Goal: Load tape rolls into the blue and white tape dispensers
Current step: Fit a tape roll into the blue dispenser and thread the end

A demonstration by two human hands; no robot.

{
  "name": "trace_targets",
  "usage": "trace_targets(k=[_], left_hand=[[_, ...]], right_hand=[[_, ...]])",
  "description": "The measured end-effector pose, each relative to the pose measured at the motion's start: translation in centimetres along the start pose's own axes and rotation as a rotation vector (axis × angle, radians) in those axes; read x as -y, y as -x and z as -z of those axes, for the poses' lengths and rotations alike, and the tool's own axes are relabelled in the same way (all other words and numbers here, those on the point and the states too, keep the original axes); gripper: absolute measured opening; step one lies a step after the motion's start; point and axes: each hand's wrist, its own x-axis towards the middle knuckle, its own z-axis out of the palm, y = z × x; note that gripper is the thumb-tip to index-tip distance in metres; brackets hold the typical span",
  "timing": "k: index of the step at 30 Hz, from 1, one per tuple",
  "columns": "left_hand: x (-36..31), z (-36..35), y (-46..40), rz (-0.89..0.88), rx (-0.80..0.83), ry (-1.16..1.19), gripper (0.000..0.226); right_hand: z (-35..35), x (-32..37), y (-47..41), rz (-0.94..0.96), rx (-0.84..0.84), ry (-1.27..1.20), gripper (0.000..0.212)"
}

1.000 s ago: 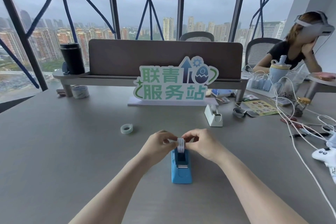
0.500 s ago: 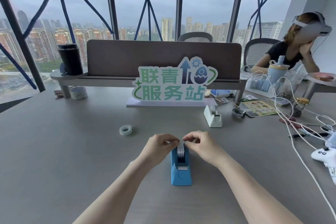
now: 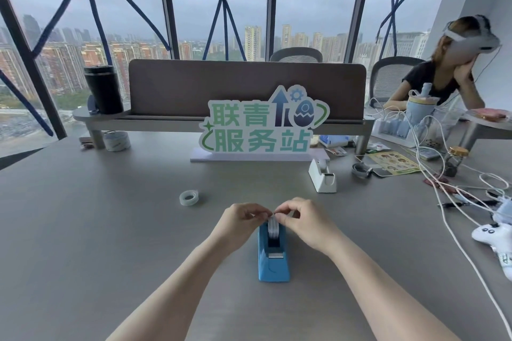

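Note:
A blue tape dispenser (image 3: 274, 263) stands on the grey table in front of me. A clear tape roll (image 3: 273, 228) sits upright in its slot. My left hand (image 3: 241, 219) pinches the roll's top from the left, and my right hand (image 3: 302, 219) pinches it from the right; the fingertips hide the roll's upper edge. A second clear tape roll (image 3: 189, 198) lies flat on the table to the left. A white tape dispenser (image 3: 322, 176) stands farther back on the right, apart from both hands.
A green and white sign (image 3: 263, 124) and a desk shelf (image 3: 177, 119) with a black tumbler (image 3: 103, 88) stand at the back. White cables (image 3: 454, 191), a game controller (image 3: 493, 235) and small items crowd the right side. A person with a headset (image 3: 457, 63) sits at the far right.
The roll has gone down from above the blue dispenser into its slot. Both hands stayed on it and sank slightly with it.

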Motion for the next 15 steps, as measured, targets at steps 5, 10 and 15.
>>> trace_targets(k=[5,10,15], left_hand=[[0.2,0.0,0.0,-0.034,-0.003,-0.037,0.018],[0.3,0.0,-0.1,-0.048,-0.003,-0.048,0.021],[0.6,0.1,0.0,-0.041,0.019,-0.030,0.027]], right_hand=[[0.4,0.2,1.0,0.111,-0.055,0.036,0.006],[0.6,0.3,2.0,0.249,-0.049,0.263,0.029],[0.1,1.1,1.9,0.346,-0.140,0.412,0.008]])
